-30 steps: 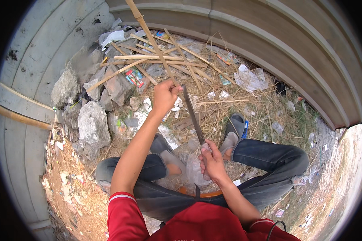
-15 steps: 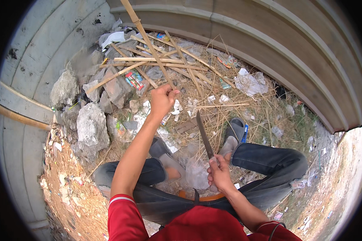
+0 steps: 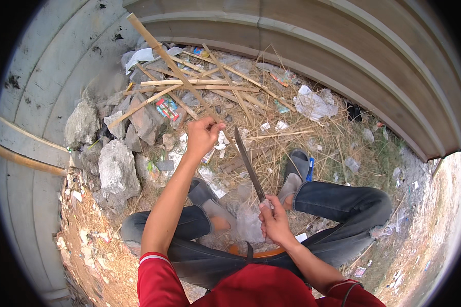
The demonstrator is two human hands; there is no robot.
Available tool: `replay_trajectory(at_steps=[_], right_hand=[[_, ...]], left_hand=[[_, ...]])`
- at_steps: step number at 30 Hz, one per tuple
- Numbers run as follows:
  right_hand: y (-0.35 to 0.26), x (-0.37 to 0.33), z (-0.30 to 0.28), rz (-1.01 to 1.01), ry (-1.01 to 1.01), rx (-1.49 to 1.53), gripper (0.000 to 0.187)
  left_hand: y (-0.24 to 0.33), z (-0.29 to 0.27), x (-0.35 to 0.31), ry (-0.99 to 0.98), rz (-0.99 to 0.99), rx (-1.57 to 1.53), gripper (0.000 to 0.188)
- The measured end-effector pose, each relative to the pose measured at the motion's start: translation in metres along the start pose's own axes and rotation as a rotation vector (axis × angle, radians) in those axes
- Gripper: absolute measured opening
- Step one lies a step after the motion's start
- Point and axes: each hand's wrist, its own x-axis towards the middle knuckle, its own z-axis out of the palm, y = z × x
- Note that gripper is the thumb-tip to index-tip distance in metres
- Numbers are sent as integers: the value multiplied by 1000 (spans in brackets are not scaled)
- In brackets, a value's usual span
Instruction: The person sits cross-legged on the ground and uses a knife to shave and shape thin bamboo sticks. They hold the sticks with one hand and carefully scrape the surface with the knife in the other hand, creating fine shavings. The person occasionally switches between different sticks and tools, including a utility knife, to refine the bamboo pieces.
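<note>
My left hand (image 3: 204,134) is closed round the lower part of a long bamboo strip (image 3: 170,62), which slants away up and to the left. In my right hand (image 3: 275,217) is the handle of a long, dark machete (image 3: 249,166). Its blade points up and slightly left, with the tip just right of my left fingers. The strip's near end runs down close beside the blade; whether the two touch I cannot tell. Beyond my left hand, several cut bamboo strips (image 3: 189,82) lie criss-crossed on rocks and dry grass.
Grey rocks (image 3: 117,166) are heaped at the left, beside a pale panel wall (image 3: 41,66). A ribbed metal sheet (image 3: 343,61) closes off the far and right side. Crumpled white paper (image 3: 315,102) and other litter lie on the straw. My sandalled feet (image 3: 297,166) flank the blade.
The bamboo strip has come nearer, so its far end now shows. My left hand has moved slightly down, and the machete has shifted left and up toward it.
</note>
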Motion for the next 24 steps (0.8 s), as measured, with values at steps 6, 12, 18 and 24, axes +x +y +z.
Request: replay_trajectory(at_steps=[6,12,18,24], right_hand=[[-18,-3,13,-231,22,-50,39],[-12,4,21,-177,-5,-90,37],[5,12,12,-51,4,-111,35],[18,15,11,-50,16,-169,37]], left_hand=[[0,-1,-13,4,-17,16,10],[4,4,-8,103,11,-13,16],[34,-23,2,18,121,165,22],[54,-53,24,-76,75,-133,16]])
